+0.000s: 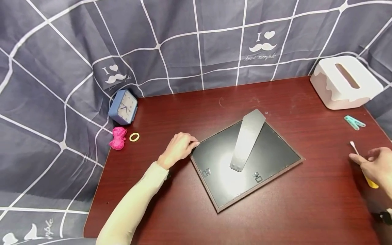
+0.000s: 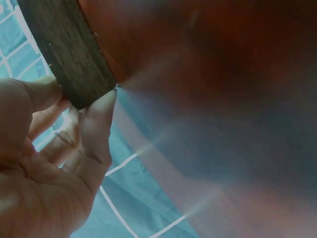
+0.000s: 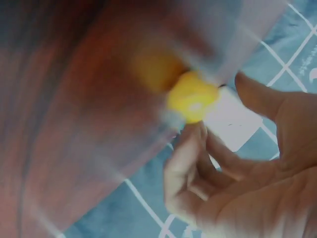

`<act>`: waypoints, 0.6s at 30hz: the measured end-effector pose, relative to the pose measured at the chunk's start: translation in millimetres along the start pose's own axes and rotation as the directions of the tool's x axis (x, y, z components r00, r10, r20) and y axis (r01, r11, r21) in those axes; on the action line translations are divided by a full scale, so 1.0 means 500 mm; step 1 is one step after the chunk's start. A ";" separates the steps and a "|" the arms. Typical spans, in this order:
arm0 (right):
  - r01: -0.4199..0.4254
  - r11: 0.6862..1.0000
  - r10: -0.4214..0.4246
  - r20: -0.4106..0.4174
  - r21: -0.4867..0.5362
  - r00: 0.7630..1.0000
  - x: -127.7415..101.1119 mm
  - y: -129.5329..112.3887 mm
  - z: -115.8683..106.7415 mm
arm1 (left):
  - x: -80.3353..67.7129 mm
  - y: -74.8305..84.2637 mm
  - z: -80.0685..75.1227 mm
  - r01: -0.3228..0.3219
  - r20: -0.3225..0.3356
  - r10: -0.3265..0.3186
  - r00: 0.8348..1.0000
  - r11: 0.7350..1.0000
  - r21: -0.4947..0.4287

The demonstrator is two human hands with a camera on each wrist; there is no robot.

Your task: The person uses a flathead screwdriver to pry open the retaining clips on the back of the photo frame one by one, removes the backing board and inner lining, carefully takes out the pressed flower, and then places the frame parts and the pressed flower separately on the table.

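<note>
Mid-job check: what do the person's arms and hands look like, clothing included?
Both the left hand and the right hand are ungloved, with no rings showing. A long, plain cream sleeve covers the left arm to the wrist. A dark item shows at the right wrist, too cut off to identify.

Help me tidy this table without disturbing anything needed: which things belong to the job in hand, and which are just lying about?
Probably the job:
frame, pinched by the left hand
yellow-handled tool, at the right hand

Seemingly just lying about:
clock
yarn
ring
clip
tissue box
</note>
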State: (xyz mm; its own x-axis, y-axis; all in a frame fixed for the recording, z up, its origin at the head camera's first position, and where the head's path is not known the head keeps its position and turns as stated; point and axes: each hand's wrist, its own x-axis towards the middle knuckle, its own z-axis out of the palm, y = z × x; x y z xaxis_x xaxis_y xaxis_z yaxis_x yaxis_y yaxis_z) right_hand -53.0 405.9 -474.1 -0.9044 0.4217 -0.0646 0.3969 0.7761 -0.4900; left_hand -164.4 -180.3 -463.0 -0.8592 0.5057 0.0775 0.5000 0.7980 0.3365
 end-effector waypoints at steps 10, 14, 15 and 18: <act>0.213 0.973 -0.196 0.177 -0.086 0.965 -0.105 -0.161 0.036 | -0.078 0.035 -0.006 0.154 0.016 -0.153 0.988 0.986 -0.056; 0.353 0.935 -0.332 0.398 0.020 0.855 -0.165 -0.240 0.103 | -0.109 0.038 0.006 0.193 -0.020 -0.195 0.981 0.977 -0.087; 0.366 0.930 -0.347 0.433 0.043 0.832 -0.179 -0.259 0.118 | -0.114 0.036 0.013 0.199 -0.030 -0.202 0.979 0.976 -0.091; 0.392 0.914 -0.392 0.473 0.104 0.789 -0.211 -0.303 0.151 | -0.124 0.011 0.052 0.216 -0.064 -0.223 0.973 0.971 -0.103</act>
State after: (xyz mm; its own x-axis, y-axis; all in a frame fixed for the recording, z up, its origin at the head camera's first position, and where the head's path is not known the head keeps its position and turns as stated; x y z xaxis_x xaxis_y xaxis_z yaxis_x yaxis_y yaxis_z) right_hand -29.5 208.5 -458.7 -0.9432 -0.1932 -0.2704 -0.0077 0.8260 -0.5636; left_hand -105.6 -198.9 -490.5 -0.9543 0.2928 0.0603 0.2886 0.8500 0.4406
